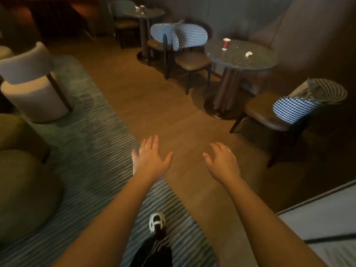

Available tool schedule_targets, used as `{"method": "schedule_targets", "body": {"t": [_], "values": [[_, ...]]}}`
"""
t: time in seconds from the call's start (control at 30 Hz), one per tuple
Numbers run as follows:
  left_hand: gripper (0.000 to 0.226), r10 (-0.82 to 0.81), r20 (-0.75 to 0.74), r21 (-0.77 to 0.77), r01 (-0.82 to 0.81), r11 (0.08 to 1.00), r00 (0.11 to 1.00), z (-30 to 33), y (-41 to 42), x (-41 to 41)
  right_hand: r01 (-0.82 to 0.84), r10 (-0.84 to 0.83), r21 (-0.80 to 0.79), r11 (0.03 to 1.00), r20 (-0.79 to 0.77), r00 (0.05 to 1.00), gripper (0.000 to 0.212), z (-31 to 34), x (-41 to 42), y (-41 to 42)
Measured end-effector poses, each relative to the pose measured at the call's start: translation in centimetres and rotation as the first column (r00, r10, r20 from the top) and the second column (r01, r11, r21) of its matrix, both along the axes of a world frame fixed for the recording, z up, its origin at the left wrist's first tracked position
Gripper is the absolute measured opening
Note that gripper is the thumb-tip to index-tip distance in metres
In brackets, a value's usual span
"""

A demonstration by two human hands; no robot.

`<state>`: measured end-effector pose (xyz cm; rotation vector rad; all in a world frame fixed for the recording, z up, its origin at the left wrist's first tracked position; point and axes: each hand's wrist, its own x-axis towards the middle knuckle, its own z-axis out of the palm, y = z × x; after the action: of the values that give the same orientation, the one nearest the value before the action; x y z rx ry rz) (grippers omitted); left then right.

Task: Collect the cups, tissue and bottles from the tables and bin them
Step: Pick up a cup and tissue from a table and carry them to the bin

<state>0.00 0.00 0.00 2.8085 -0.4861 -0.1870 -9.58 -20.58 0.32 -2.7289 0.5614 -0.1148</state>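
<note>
Left hand (151,158): fingers straight and spread, palm down, holds nothing, touches nothing. Right hand (223,160): fingers relaxed, slightly bent, palm down, holds nothing. Both arms are stretched forward over the floor (173,112), hands well apart from the tables.

Count, tables: 2, both round with dark tops.
Near table (256,63), right of centre: 1 red cup (226,44), upright, near the far left edge; 1 crumpled white tissue (248,53), nearer the middle, apart from the cup.
Far table (154,13), top of view: 1 red cup (142,9), upright, near the middle; 1 small white object (137,9) just beside it on the left, too small to tell what it is.

Count, cups: 2. Tissue: 1 sure. Bottles: none seen in view.

Checked chairs: 3. One (189,38) at the near table's left edge, one (292,108) at its near edge, one (160,33) between the two tables. Grey chair (30,74) on the striped rug (92,132), left. One shoe (157,221), black and white, on the rug below the hands.
</note>
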Motion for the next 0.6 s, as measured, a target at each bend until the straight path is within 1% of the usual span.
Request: {"method": "schedule_targets", "body": {"t": [0.13,0.23,0.43,0.6], "values": [[0.084,-0.014,-0.027,0.073,0.016,0.997,1.000,-3.1,-1.7,7.0,0.061,-0.057,0.041,0.997,-0.079,0.995,0.054,-2.7,6.5,-2.7],[0.084,-0.058,-0.040,0.104,0.062,0.993,0.998,-4.8,-3.3,13.3,0.097,-0.093,0.034,0.995,-0.104,0.990,0.054,-4.2,12.3,-4.6],[0.085,-0.114,-0.081,0.095,0.122,0.988,0.990,-5.8,-6.3,24.1,0.170,-0.159,0.090,0.981,-0.124,0.980,0.053,-4.7,22.2,-7.5],[0.083,-0.166,-0.086,0.094,0.174,0.980,0.982,-5.7,-10.6,31.1,0.237,-0.225,0.070,0.969,-0.146,0.963,0.053,-4.6,27.6,-11.4]]}}
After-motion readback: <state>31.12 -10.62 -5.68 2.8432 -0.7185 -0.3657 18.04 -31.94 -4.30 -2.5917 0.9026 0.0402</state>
